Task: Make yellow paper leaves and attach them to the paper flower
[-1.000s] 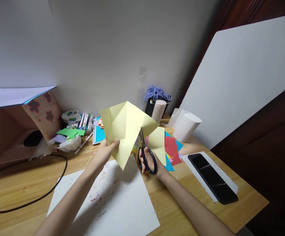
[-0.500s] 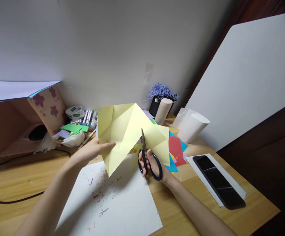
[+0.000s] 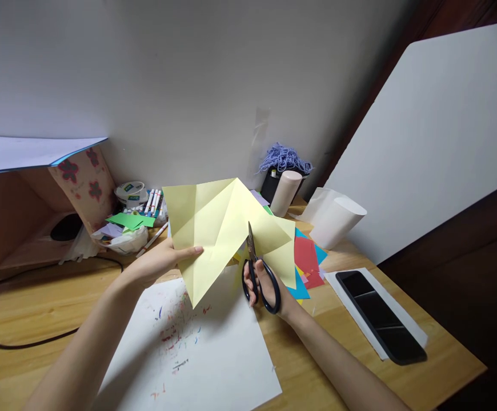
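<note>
A creased sheet of pale yellow paper is held up above the desk, with a slit running up from its lower edge. My left hand pinches its lower left part, thumb on the near face and fingers hidden behind. In my right hand are black-handled scissors, thumb and fingers through the loops. Their blades point up at the slit, looking nearly closed, and the paper's right flap hangs behind them. Below lies a white sheet with coloured marks.
Red paper and blue scraps lie right of the yellow sheet. A phone rests at the right. Behind stand a pale cylinder, purple yarn and a white paper roll. Markers, green scraps and an open box are at left.
The yellow sheet's left side has opened out slightly to the left, and its bottom tip has shifted a little right. Both hands keep their holds, and the scissors have barely moved.
</note>
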Demonstrator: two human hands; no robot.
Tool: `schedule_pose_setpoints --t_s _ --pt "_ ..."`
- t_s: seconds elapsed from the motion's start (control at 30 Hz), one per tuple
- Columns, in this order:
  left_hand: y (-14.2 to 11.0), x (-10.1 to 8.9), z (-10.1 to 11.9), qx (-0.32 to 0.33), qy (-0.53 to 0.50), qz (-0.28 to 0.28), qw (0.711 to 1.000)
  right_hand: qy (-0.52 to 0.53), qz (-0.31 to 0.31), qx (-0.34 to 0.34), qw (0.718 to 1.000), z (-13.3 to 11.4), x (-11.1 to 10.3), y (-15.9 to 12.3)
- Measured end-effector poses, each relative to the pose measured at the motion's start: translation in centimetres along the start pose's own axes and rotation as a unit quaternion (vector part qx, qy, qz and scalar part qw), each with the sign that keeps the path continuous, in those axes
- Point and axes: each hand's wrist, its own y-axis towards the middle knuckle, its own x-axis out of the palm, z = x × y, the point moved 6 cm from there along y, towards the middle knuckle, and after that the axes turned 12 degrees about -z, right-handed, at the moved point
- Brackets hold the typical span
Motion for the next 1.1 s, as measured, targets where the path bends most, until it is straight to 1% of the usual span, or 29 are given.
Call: schedule_pose_setpoints --t_s 0.27,0.47,0.63,0.83,0.97,1.1 --pt "0.05 0.26 -0.16 -0.019 0.017 -0.012 1.000 -0.028 0.025 -0.017 0.999 0.39 -0.28 -0.11" --pt "0.10 0.57 -0.16 -0.038 0.031 -0.048 0.998 -0.027 0.034 -0.015 0.999 0.37 -0.36 -0.16" --pt "0.11 0.52 -0.38 -0.039 0.030 -0.052 0.997 -0.027 0.036 -0.017 0.999 0.44 -0.37 -0.13" --pt "0.20 0.44 -0.28 -0.032 0.039 -0.039 0.998 -0.026 0.041 -0.013 0.999 0.79 -0.55 -0.01" --pt "0.16 0.48 -0.36 -0.042 0.045 -0.038 0.997 -0.019 0.035 -0.005 0.999 0.83 -0.38 0.16" --pt "0.10 0.59 -0.40 -0.048 0.042 -0.041 0.997 -0.010 0.030 -0.016 0.999 0.72 -0.29 0.33"
